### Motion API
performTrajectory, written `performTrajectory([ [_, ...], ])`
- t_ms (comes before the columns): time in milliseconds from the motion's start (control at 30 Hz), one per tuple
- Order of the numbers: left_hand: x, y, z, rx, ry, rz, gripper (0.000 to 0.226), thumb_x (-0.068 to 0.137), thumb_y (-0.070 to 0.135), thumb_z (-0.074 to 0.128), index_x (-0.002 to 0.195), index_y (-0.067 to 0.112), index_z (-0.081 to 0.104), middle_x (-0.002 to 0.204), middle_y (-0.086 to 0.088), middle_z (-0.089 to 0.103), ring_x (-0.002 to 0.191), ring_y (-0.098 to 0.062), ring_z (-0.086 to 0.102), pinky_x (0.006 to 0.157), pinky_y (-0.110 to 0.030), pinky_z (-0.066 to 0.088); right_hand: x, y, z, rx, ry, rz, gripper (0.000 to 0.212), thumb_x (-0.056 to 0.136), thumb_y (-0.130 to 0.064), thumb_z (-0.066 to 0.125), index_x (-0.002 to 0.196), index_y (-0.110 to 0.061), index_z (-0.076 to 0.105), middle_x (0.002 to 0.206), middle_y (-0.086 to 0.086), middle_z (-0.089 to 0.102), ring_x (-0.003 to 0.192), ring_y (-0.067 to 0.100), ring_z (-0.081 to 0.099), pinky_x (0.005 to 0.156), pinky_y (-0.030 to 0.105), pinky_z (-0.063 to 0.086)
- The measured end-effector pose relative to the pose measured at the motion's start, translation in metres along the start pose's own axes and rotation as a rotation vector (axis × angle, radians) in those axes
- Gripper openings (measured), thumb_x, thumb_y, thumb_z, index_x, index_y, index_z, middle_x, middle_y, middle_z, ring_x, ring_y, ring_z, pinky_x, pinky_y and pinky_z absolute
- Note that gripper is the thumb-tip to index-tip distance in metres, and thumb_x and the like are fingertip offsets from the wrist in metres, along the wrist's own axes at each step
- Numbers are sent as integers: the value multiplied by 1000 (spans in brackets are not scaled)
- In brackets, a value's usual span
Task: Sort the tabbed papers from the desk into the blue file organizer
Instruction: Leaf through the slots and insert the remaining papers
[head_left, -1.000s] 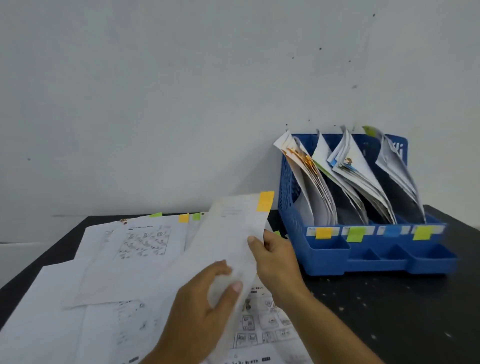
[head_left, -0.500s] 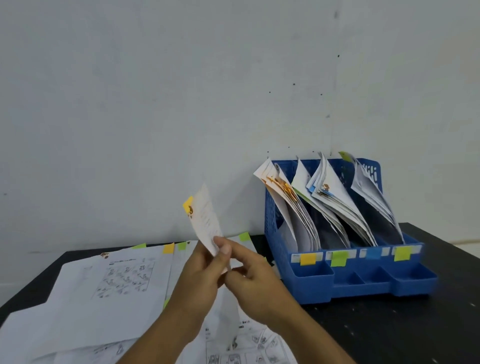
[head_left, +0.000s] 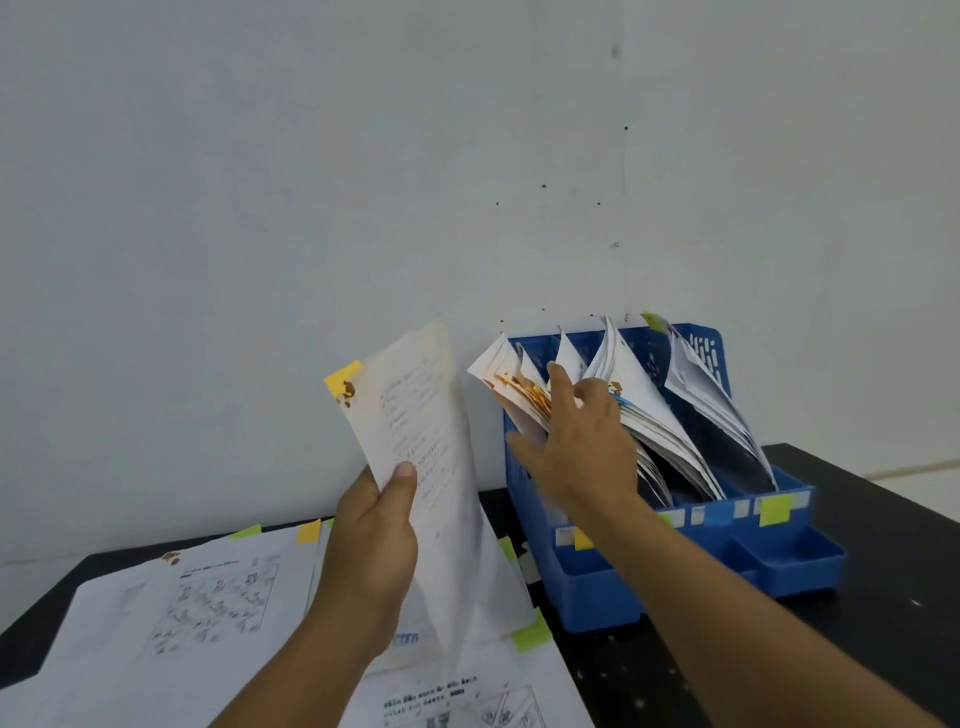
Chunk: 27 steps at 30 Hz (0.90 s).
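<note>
My left hand (head_left: 376, 540) grips a white sheet (head_left: 421, 431) with a yellow tab (head_left: 343, 375) at its top left corner, holding it upright just left of the blue file organizer (head_left: 779, 561). My right hand (head_left: 582, 441) reaches into the organizer's leftmost slot, fingers spread against the filed papers (head_left: 511, 382) and pushing them aside. The organizer has several slots full of papers, with yellow, green and blue labels along its front.
More tabbed papers (head_left: 208, 597) lie spread on the black desk (head_left: 893, 597) at the left and under my arms, with yellow and green tabs on their edges. The organizer stands against a white wall (head_left: 311, 182).
My left hand has raised the yellow-tabbed sheet higher and to the right. My right hand let go of it and moved right into the organizer's left slot.
</note>
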<state>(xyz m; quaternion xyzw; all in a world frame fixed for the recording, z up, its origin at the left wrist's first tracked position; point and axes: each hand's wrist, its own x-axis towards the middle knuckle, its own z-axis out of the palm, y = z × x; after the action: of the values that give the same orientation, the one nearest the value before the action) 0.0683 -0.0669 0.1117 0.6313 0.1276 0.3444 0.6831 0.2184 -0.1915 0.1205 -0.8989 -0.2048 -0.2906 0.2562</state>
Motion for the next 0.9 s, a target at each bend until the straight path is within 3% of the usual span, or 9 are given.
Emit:
performTrajectory([
  [67, 5, 11, 6, -18, -20, 32, 28, 102, 27, 46, 125, 35, 59, 121, 16, 65, 115, -14, 60, 106, -45, 43, 14, 6, -6, 17, 34, -25, 54, 98, -43, 50, 144, -23, 31, 123, 7, 52, 96, 24, 56, 68, 34, 47],
  [167, 12, 31, 12, -71, -32, 52, 29, 102, 20, 46, 125, 30, 60, 117, 11, 68, 110, -16, 63, 102, -46, 46, 29, 17, -17, 61, 54, 44, 33, 103, -28, 41, 133, -17, 48, 113, 8, 57, 83, 23, 49, 68, 33, 39],
  [300, 25, 60, 18, -135, -65, 35, 28, 102, 18, 45, 120, 27, 64, 111, 8, 72, 104, -20, 67, 92, -47, 52, 36, 27, -23, 125, 21, 108, 32, 103, -26, 40, 131, -14, 52, 111, 7, 55, 85, 22, 47, 72, 33, 38],
  [467, 40, 82, 38, -110, -97, 86, 24, 102, 13, 46, 103, 29, 64, 95, 16, 71, 94, -12, 68, 82, -34, 54, 38, 33, -22, 167, 22, 123, 34, 103, -28, 42, 133, -16, 51, 100, 0, 46, 84, 20, 49, 71, 30, 37],
  [633, 56, 85, 69, -79, -125, 90, 25, 103, 13, 41, 107, 28, 61, 95, 16, 67, 94, -11, 64, 83, -34, 52, 40, 33, -16, 235, 18, 140, 36, 102, -30, 44, 135, -19, 51, 108, 2, 54, 89, 19, 54, 74, 30, 43],
  [733, 70, 77, 90, -50, -105, 96, 29, 104, 14, 39, 118, 27, 60, 102, 13, 66, 100, -15, 63, 92, -37, 50, 40, 34, -15, 273, 21, 143, 36, 101, -30, 46, 134, -21, 53, 111, 2, 56, 88, 19, 55, 73, 31, 43],
  [800, 80, 68, 102, -32, -62, 83, 33, 103, 16, 38, 127, 25, 59, 117, 8, 65, 110, -20, 60, 99, -41, 48, 38, 33, -14, 295, 16, 134, 35, 101, -31, 46, 134, -21, 54, 111, 2, 55, 88, 20, 56, 74, 31, 44],
  [900, 89, 49, 120, -24, 27, 77, 39, 101, 17, 36, 134, 25, 55, 131, 6, 60, 116, -21, 56, 99, -37, 46, 36, 34, -15, 332, 1, 136, 34, 100, -33, 48, 133, -23, 54, 112, 1, 53, 89, 19, 56, 75, 30, 44],
])
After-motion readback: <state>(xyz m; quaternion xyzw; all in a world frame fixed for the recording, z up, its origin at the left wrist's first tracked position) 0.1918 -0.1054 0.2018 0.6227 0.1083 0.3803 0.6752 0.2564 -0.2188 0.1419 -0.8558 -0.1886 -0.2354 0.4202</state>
